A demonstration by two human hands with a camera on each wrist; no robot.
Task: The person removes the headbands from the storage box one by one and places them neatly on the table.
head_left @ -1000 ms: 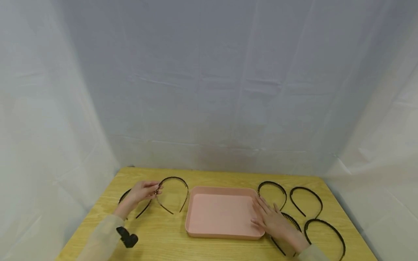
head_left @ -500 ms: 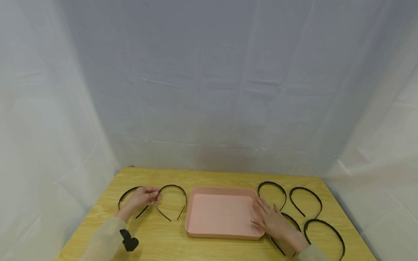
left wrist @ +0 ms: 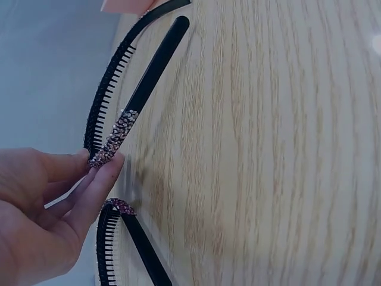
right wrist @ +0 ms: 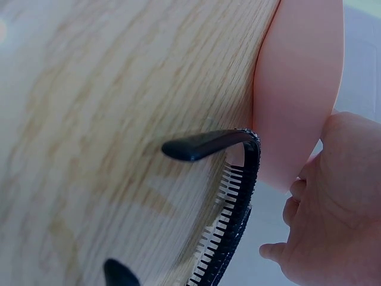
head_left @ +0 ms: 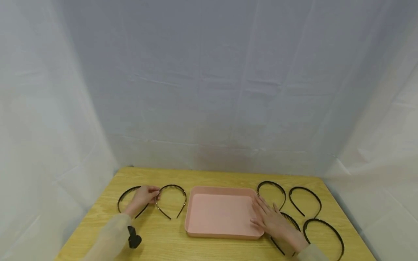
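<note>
My left hand (head_left: 153,196) pinches one side of a black toothed headband with rhinestones (head_left: 173,187), which lies on the wooden table (head_left: 163,241) left of a pink tray (head_left: 222,233). In the left wrist view, thumb and forefinger of the left hand (left wrist: 98,162) meet on the rhinestone headband (left wrist: 116,136). A second headband (head_left: 125,193) lies just left of that hand. My right hand (head_left: 262,212) rests flat with straight fingers on the tray's right rim. Part of another black headband (right wrist: 235,196) lies under it, beside the tray (right wrist: 297,89).
Three more black headbands lie right of the tray: one at the back (head_left: 271,185), one further right (head_left: 305,190), one near the front edge (head_left: 323,224). The tray holds nothing. White cloth hangs behind and at both sides.
The left hand has lowered the rhinestone headband onto the table and drawn it slightly left. The right hand has stayed on the tray's rim.
</note>
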